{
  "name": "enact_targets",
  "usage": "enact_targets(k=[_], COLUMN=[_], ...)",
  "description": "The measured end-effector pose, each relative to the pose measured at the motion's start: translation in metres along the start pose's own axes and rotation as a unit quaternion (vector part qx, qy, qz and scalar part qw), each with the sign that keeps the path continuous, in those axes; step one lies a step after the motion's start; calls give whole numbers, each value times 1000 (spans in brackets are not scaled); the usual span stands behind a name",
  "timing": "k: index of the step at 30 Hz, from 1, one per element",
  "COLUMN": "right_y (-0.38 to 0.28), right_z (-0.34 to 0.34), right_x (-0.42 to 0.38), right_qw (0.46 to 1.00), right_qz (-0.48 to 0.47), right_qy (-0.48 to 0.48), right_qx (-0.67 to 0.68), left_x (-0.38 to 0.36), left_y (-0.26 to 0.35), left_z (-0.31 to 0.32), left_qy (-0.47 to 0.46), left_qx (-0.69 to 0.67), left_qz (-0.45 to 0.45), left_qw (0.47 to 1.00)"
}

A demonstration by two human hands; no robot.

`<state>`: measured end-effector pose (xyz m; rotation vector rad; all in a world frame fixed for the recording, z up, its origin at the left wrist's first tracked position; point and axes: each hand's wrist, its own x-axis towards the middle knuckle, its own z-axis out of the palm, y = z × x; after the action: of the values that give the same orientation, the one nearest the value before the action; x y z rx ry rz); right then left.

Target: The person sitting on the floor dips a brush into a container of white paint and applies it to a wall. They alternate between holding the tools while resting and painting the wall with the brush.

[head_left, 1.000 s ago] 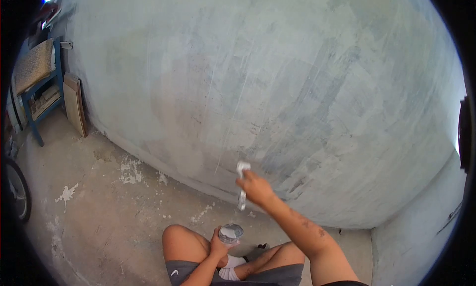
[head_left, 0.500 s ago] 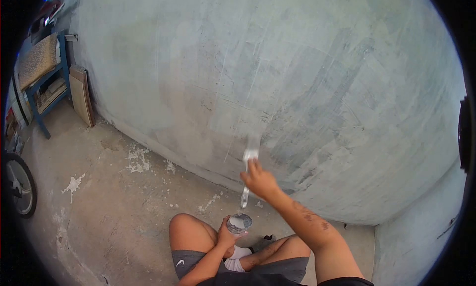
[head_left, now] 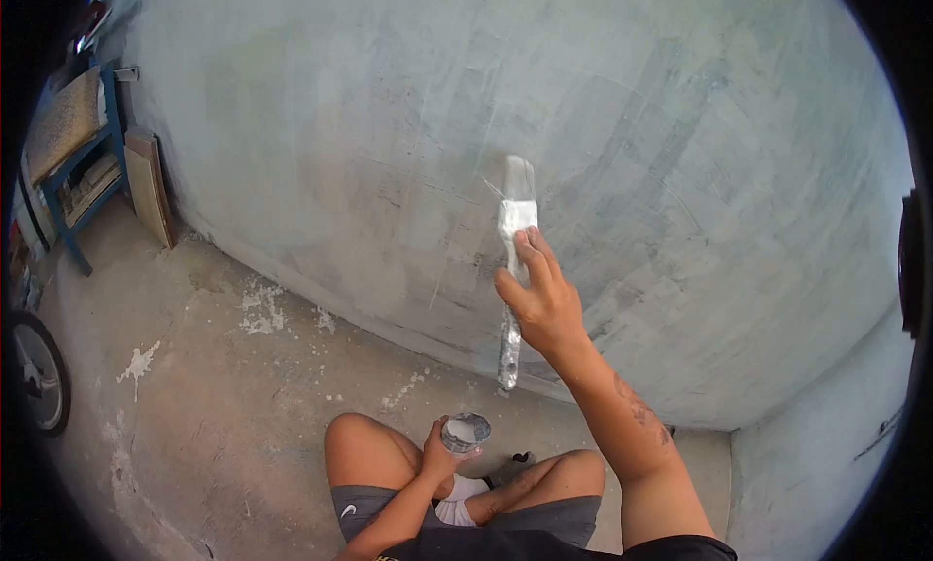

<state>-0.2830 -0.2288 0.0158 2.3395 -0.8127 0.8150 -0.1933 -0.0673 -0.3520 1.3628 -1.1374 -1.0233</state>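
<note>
My right hand [head_left: 546, 294] is closed around a paintbrush [head_left: 518, 216], its handle pointing down and its bristles up against the wall [head_left: 369, 123]. White paint coats the brush's ferrule and smears the handle. The wall is patchy grey-green with streaks and scratches. Low over my crossed legs, my left hand [head_left: 442, 456] grips a small cup [head_left: 463, 446] by its side. Whitish paint shows inside the cup, and its outside is stained grey.
The concrete floor [head_left: 224, 396] carries white paint splashes. At the left stand a blue chair [head_left: 115, 123] with a patterned cushion, boards [head_left: 148, 187] leaning on the wall, and a wheel [head_left: 41, 371]. A second wall [head_left: 807, 473] meets this one at the right.
My right hand has moved the paintbrush up the wall and slightly right. My left hand still holds the cup in nearly the same spot.
</note>
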Motion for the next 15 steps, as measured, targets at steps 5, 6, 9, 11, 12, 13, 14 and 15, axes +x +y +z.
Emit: enact_targets(k=[5,6,9,11,12,13,14,15], right_y=[-13,-23,-55,-65,-65,-58,-52,-43], right_z=[76,94,114,116,109,103,96,91], right_x=[-47,-65,-87,-84,-72,-58,-42,-30], right_qw=[998,995,974,918,918,931,942,969], right_qz=[-33,-18,-17,40,38,55,73,50], right_qy=[-35,-98,-223,-376,-375,-342,-309,-221], right_qx=[-44,-23,25,118,121,115,108,97], left_x=[-2,-3,0,1,0,-1,-2,-2], left_y=[5,9,2,-4,-4,-3,-3,-1], left_z=[-3,-4,-5,-4,-4,-3,-3,-4], left_qy=[-12,-5,8,13,19,23,24,17], left_qx=[-10,-8,-16,-24,-31,-38,-37,-37], left_qz=[7,-7,-10,-3,3,8,6,0], left_qw=[1000,1000,1000,1000,999,999,999,999])
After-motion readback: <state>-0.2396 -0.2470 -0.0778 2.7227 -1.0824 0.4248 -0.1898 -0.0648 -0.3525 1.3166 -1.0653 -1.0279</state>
